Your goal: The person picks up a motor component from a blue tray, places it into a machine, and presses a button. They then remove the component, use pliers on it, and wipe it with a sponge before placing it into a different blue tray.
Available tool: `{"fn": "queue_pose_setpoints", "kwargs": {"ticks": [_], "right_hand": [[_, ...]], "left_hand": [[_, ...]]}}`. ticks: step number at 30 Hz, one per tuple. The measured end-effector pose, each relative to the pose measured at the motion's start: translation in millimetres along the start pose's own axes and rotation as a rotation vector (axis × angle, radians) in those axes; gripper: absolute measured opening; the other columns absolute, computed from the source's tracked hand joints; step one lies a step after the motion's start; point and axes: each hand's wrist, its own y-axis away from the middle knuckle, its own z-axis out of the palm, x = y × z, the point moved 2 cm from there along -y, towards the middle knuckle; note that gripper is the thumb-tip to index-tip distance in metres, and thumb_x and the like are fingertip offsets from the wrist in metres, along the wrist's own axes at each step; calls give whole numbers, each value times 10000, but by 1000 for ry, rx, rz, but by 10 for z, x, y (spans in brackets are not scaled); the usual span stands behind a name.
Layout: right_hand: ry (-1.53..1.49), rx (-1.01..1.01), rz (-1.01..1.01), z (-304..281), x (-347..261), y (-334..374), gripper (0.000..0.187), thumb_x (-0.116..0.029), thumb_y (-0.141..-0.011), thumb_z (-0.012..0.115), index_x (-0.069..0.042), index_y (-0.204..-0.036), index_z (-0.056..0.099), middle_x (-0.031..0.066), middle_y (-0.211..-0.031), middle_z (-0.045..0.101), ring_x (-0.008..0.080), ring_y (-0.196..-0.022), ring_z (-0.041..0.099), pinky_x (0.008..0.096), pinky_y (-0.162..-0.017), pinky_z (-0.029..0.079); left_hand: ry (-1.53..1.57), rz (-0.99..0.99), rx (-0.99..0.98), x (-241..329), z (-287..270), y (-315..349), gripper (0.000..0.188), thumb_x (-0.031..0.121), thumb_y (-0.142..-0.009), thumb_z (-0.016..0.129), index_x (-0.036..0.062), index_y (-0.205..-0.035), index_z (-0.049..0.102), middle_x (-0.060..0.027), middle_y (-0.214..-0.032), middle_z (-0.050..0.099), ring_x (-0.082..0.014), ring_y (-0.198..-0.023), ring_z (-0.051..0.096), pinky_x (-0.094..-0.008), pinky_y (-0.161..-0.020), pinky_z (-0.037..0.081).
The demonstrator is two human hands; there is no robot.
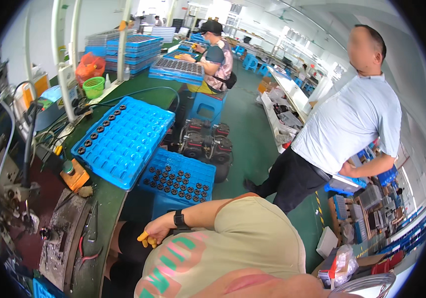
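Observation:
My right hand (pixel 153 235) rests near my dark-clothed thigh, with yellow finger cots on its fingertips and a black watch on the wrist. Its fingers hang loosely, slightly apart, with nothing visible in them. My left hand is out of view. Beyond the right hand, a blue tray (pixel 193 171) holds several dark round parts (pixel 174 191) and sits low beside the bench. On the green bench a larger blue tray (pixel 136 134) carries one row of similar parts along its left side. A small dark part (pixel 47 233) stands at the machine (pixel 16 198) on the left.
Red-handled pliers (pixel 87 256) and tweezers (pixel 92 223) lie by the bench edge. An orange block (pixel 76 176) stands behind them. A person in a light shirt (pixel 347 119) stands at right; another person (pixel 215 57) sits at stacked blue trays (pixel 131 52).

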Motion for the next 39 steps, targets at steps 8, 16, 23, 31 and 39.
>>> {"fn": "queue_pose_setpoints", "kwargs": {"ticks": [8, 16, 23, 31, 39], "right_hand": [[103, -303, 106, 604, -412, -398, 411, -365, -1010, 497, -15, -1198, 600, 101, -790, 690, 193, -651, 665, 311, -563, 539], [810, -104, -160, 734, -760, -23, 408, -360, -970, 578, -29, -1204, 627, 96, -874, 690, 165, -783, 667, 280, -657, 533], [787, -14, -805, 1190, -1769, 796, 234, -121, -964, 603, -24, -1174, 640, 45, -915, 678, 113, -815, 634, 252, -749, 510], [965, 334, -1327, 1898, -2418, 206, 465, -154, -755, 832, -30, -1160, 639, 89, -995, 673, 169, -897, 645, 303, -797, 519], [1010, 484, -1599, 1838, -2440, 296, 398, -143, -705, 845, -44, -1045, 663, 122, -960, 655, 283, -901, 640, 358, -803, 508]], "left_hand": [[40, 458, -63, -381, -30, -170, 375, 41, -896, 652, -23, -1257, 572, -96, -1156, 579, -175, -988, 570, -275, -833, 476], [-25, -9, 155, -174, -38, -131, 444, -81, -839, 621, 5, -1272, 571, -34, -1154, 572, -88, -875, 517, -217, -792, 453], [123, -59, 196, 60, 297, -30, 457, -103, -781, 661, 28, -1216, 610, -38, -1122, 520, -105, -881, 517, -206, -717, 461], [229, -166, 112, -9, 397, -133, 499, -103, -794, 695, 12, -1260, 555, -24, -1084, 565, -79, -893, 562, -206, -709, 465], [220, -239, 144, -148, 451, -233, 502, -64, -796, 717, 3, -1268, 561, -26, -1110, 577, -74, -870, 536, -208, -715, 461]]}}
